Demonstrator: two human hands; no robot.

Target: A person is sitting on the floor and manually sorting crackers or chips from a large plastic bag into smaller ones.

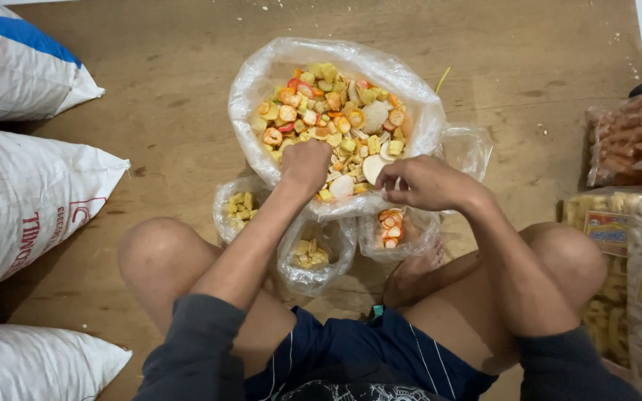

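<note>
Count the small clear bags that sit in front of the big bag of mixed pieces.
4 small clear bags: one left with yellow pieces, one middle with pale yellow pieces, one right with orange-and-white pieces, one apparently empty behind the right hand. The big bag may hide more.

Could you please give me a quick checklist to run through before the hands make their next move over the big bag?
1. Big clear bag mouth open: ok.
2. Left hand inside the mixed pieces: ok.
3. Right hand at the bag's near edge: ok.
4. Right grip holding a piece: cannot tell.
5. Three small bags open: ok.
6. Wooden floor free of spilled pieces: ok.
</note>
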